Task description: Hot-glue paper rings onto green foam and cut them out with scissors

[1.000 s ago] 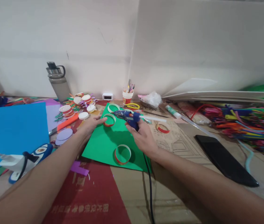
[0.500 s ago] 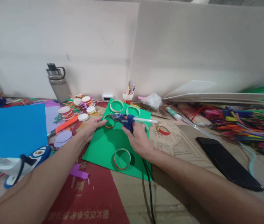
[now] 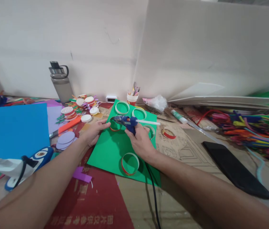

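My right hand point(image 3: 142, 141) is wrapped round the grip of a blue hot glue gun point(image 3: 131, 124). A white glue stick point(image 3: 148, 122) juts out of its back end. The gun's nozzle points left, over the rim of a red and white paper ring point(image 3: 116, 129). My left hand point(image 3: 95, 132) pinches that ring at its left side, fingertips close to the nozzle. Under both hands lies a green sheet point(image 3: 108, 151), bearing more rings: two at its far edge, one partly behind my right hand, and one paper ring point(image 3: 122, 167) near its front edge.
A loose ring point(image 3: 169, 134) lies right of the sheet, before a black phone point(image 3: 234, 168). A black cord point(image 3: 153, 190) runs toward me. At left are a blue sheet point(image 3: 12, 136), purple discs point(image 3: 65, 137) and a bottle point(image 3: 61, 84). Pipe cleaners point(image 3: 251, 127) crowd the right.
The view has shifted slightly, so the tabletop things appear a little further right. Against the ring, the glue gun's nozzle has moved slightly left along the rim. Both hands keep their hold.
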The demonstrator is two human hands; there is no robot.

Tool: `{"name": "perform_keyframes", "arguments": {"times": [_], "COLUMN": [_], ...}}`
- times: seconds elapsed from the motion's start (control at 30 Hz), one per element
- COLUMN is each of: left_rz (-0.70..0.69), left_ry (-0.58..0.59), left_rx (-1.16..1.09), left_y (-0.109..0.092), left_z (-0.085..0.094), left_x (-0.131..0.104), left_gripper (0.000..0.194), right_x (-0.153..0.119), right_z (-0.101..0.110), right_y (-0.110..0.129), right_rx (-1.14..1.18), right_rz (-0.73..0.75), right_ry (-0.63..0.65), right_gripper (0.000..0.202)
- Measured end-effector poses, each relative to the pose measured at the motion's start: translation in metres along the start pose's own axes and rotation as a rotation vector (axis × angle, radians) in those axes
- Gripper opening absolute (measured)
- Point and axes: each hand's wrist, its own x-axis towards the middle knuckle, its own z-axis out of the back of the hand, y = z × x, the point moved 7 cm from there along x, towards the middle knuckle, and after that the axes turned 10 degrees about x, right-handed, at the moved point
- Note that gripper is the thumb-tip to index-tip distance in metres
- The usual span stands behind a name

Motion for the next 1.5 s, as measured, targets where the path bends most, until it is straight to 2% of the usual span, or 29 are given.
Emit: {"name": "perform_keyframes", "arguments": {"times": [0.43, 1.03, 1.23, 1.37, 1.5], "left_rz": [-0.043, -0.047, -0.053, -0.083, -0.052], "left_ry": [0.038, -0.023, -0.01, -0.034, -0.011], "left_rx": [-0.017, -0.001, -0.013, -0.032, -0.041], "left_y": [-0.003, -0.002, -0.001, -0.004, -0.006], "left_z": [-0.002, -0.001, -0.002, -0.003, -0.007], "left_x": [-0.001, -0.002, -0.003, -0.005, -0.006], "left_gripper": [0.055, 0.048, 0.049, 0.06, 0.071], "right_x": [-0.005, -0.002, -0.005, -0.008, -0.009], "right_z": [0.001, 0.01, 0.014, 0.016, 0.016], "right_y": [0.006, -0.002, -0.004, -0.001, -0.005], "right_rx": [-0.033, -0.185, -0.183, -0.16, -0.176], "right_rz": [0.005, 0.003, -0.004, 0.034, -0.011], "right_ry": [0.067, -0.037, -0.048, -0.064, -0.035], "right_gripper": [0.027, 0.024, 0.022, 0.026, 0.025]}}
